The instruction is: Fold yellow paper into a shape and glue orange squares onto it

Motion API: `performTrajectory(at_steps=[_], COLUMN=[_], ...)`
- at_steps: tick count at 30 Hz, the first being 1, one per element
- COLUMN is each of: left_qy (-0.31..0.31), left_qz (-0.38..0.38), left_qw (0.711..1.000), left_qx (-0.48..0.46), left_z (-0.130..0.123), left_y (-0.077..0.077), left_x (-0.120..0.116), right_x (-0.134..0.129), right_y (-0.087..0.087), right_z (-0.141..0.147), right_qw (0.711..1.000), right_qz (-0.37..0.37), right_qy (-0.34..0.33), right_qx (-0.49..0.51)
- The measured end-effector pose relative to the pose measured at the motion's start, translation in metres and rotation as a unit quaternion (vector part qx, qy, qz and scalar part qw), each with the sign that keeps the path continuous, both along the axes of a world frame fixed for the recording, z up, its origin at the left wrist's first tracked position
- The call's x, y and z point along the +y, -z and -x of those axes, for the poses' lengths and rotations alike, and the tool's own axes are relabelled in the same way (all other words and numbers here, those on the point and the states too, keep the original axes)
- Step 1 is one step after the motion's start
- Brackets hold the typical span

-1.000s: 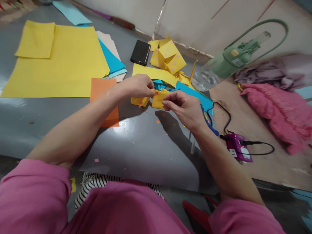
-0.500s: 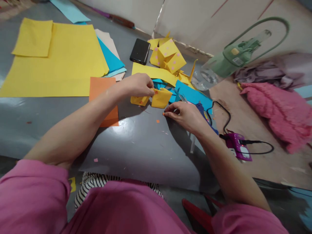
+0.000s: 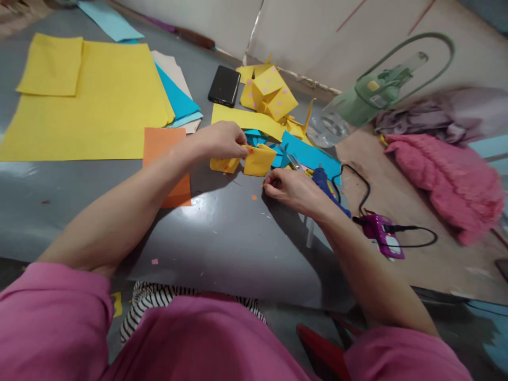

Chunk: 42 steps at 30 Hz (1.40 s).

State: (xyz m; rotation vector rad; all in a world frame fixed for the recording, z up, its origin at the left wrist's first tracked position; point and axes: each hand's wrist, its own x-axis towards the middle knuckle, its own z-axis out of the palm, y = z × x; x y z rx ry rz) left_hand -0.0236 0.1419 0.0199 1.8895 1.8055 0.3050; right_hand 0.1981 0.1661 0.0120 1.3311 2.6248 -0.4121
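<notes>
My left hand (image 3: 227, 140) is closed, its fingertips pinching the upper edge of a small folded yellow paper box (image 3: 260, 161). Small orange spots show on the yellow paper. Just right of the box, low over the grey table (image 3: 222, 238), my right hand (image 3: 291, 188) pinches a tiny orange paper piece (image 3: 263, 186) at its fingertips. A similar loose orange paper square (image 3: 254, 197) lies below it. Beneath my left forearm is an orange paper sheet (image 3: 169, 174), partly covered. A blue glue gun (image 3: 329, 188) rests beside my right wrist.
Yellow sheets (image 3: 107, 106) spread at left, near a black phone-like slab (image 3: 224, 85). Behind my hands stand yellow paper shapes with pink dots (image 3: 273, 87). A green-topped clear bottle (image 3: 357, 106) leans at right. A black cord runs near a purple power box (image 3: 381, 233); pink cloth (image 3: 448, 180) lies beyond.
My right hand's fingers have drawn closer together around the tiny orange piece. My left hand keeps its pinch on the yellow box. The whole view has shifted slightly.
</notes>
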Motion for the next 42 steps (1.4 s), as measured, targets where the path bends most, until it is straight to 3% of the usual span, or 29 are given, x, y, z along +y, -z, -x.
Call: performTrajectory(at_steps=[4,8,13,21,28,36,42], left_qy=[0.013,0.001,-0.01,-0.01,-0.017,-0.018,-0.056], left_qz=[0.006,-0.017,-0.047,-0.037,-0.042,-0.042,-0.048], left_qw=[1.0,1.0,0.999,0.999,0.998,0.998,0.991], left_qx=[0.003,-0.001,-0.02,-0.033,-0.038,-0.047,-0.108], left_z=[0.0,0.0,0.0,-0.001,0.0,-0.001,0.01], left_y=[-0.001,0.006,0.011,0.008,0.008,0.008,-0.008], left_x=[0.001,0.002,0.003,0.001,0.002,0.001,-0.003], right_x=[0.002,0.002,-0.001,-0.006,-0.004,-0.007,-0.007], right_y=[0.005,0.006,0.004,0.003,0.013,0.008,-0.006], right_z=[-0.004,0.006,0.027,0.037,0.035,0.033,0.004], right_qw=[0.996,0.99,0.981,0.98,0.957,0.957,0.947], right_qz=[0.015,-0.065,-0.178,-0.198,-0.284,-0.285,-0.242], right_qy=[0.004,-0.002,-0.022,-0.022,-0.063,-0.039,0.02], right_qx=[0.084,0.128,0.072,0.016,0.008,0.043,0.209])
